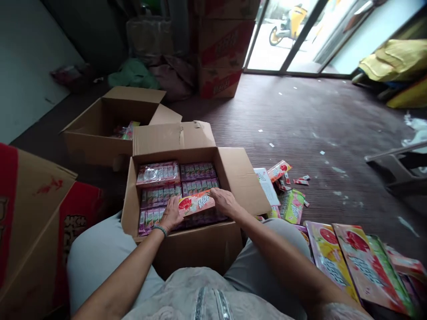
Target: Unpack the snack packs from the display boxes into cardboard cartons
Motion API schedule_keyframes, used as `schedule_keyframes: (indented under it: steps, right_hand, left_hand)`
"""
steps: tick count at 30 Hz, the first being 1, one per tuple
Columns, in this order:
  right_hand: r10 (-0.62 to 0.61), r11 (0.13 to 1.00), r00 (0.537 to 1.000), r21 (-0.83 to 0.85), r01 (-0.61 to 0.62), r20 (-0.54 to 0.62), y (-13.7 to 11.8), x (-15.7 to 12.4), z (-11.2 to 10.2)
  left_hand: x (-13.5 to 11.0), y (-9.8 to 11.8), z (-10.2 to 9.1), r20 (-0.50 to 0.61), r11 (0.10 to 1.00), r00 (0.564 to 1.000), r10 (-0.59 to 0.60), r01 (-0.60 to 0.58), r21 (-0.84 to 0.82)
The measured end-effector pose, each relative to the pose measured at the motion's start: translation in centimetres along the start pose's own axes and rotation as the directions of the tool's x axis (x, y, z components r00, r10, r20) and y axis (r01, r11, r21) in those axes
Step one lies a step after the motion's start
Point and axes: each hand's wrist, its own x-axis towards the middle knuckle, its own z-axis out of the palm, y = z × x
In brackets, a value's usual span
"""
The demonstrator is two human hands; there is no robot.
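A pink-and-orange printed packet (pixel 197 202) with a red fruit picture is held over an open cardboard box (pixel 196 251) between my knees. My left hand (pixel 171 215), with a beaded bracelet at the wrist, grips the packet's left end. At the other end, my right hand (pixel 224 201) has its fingers closed on the upper right corner. Below lie rows of purple wrapped packs (pixel 199 170). A clear-wrapped pack with a reddish edge (pixel 158 173) sits higher at the box's back left. Part of the front rows is hidden by my hands and the packet.
Behind on the left stands another open carton (pixel 90 146) with a few packets inside. Red-printed cartons (pixel 220 49) are stacked near the glass door. Right of me lie loose packets (pixel 293 205) and larger fruit-printed packs (pixel 368 266). A red carton (pixel 33 222) stands close on my left.
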Motion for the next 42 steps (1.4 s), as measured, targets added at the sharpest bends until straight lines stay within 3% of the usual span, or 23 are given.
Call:
schedule_keyframes:
  steps: [3,8,12,16,19,27,31,33,36,39,42]
  right_hand:
    - [-0.044,0.991,0.995,-0.121,0.055,0.095,-4.2,0.9,0.7]
    - [-0.143,0.958,0.969,-0.217,0.186,0.201,-11.1,4.3,2.0]
    - [-0.146,0.937,0.952,-0.271,0.220,0.270,-13.5,6.0,3.6]
    - [-0.116,0.923,0.951,-0.322,0.209,0.286,-13.3,6.1,4.3]
    - [-0.067,0.918,0.953,-0.355,0.175,0.296,-11.6,5.7,3.9]
    - [0.237,0.861,0.943,-0.500,-0.092,0.233,-1.2,2.4,0.0]
    - [0.257,0.863,0.953,-0.481,-0.153,0.159,1.2,1.0,-2.0]
    - [0.209,0.891,0.972,-0.431,-0.143,0.108,0.7,1.3,-2.4]
    - [0.070,0.945,0.996,-0.324,-0.046,0.062,-2.4,2.7,-1.4]
    - [-0.092,0.976,0.991,-0.190,0.109,0.094,-6.3,4.6,1.3]
    - [-0.122,0.982,0.985,-0.127,0.137,0.119,-8.5,5.8,3.5]
  left_hand:
    - [-0.8,-0.6,-0.1,0.021,0.994,0.998,-0.055,0.056,-0.089]
    - [-0.6,-1.2,-1.6,0.115,0.984,0.984,-0.134,0.147,-0.103]
    - [-1.2,-1.1,-2.1,0.136,0.986,0.983,-0.121,0.134,-0.095]
    - [-1.6,-0.3,-2.9,0.123,0.987,0.982,-0.143,0.150,-0.050]
    - [-1.6,0.3,-3.5,0.120,0.987,0.980,-0.160,0.162,-0.009]
    - [-1.3,1.0,-3.6,0.104,0.985,0.980,-0.169,0.164,0.056]
    - [-1.4,-0.8,-5.2,0.095,0.952,0.958,-0.270,0.252,0.172]
    - [-1.5,-1.8,-6.5,0.104,0.927,0.938,-0.330,0.301,0.222]
    - [-1.4,-2.3,-7.8,0.141,0.925,0.930,-0.338,0.301,0.234]
    - [-1.7,-1.9,-7.8,0.162,0.941,0.939,-0.304,0.269,0.206]
    - [-2.0,-2.3,-7.1,0.191,0.966,0.950,-0.247,0.227,0.121]
